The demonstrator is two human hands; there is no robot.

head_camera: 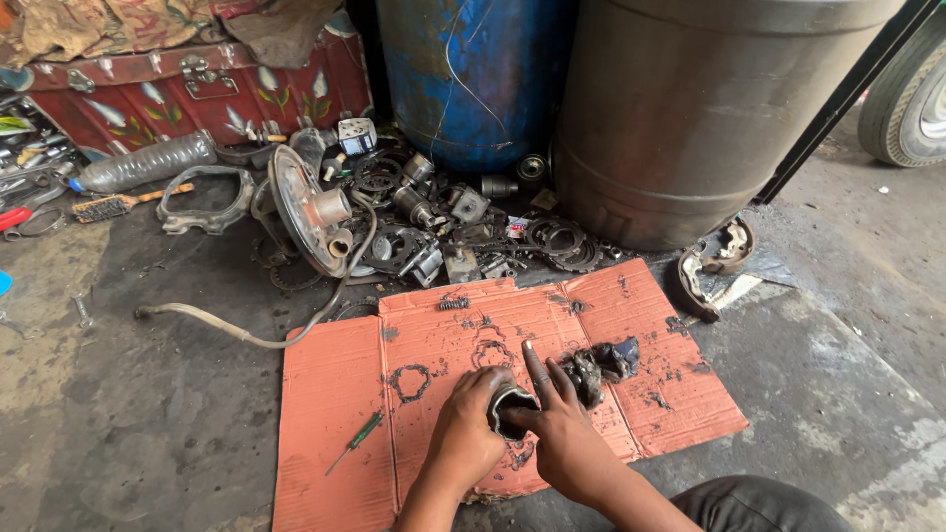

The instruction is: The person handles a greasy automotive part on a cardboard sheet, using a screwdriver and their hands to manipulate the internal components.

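My left hand (pixel 463 433) grips a small round greasy metal part (pixel 509 408) over the orange cardboard sheet (pixel 335 394). My right hand (pixel 562 433) rests against the same part from the right, thumb at its rim and index finger stretched forward. A clump of dirty black rag and greasy parts (pixel 603 365) lies just right of my right hand. On the cardboard, left of my hands, is a green-handled screwdriver (pixel 357 441). Oily ring marks stain the sheet.
A heap of engine parts, gears and a round drum plate (pixel 301 212) lies beyond the cardboard, with a hose (pixel 236 333) curling left. A blue drum (pixel 473 79) and a grey drum (pixel 690 118) stand behind. Brake shoes (pixel 711 264) sit right; a plastic bottle (pixel 148 163) and a brush (pixel 108 205) lie left.
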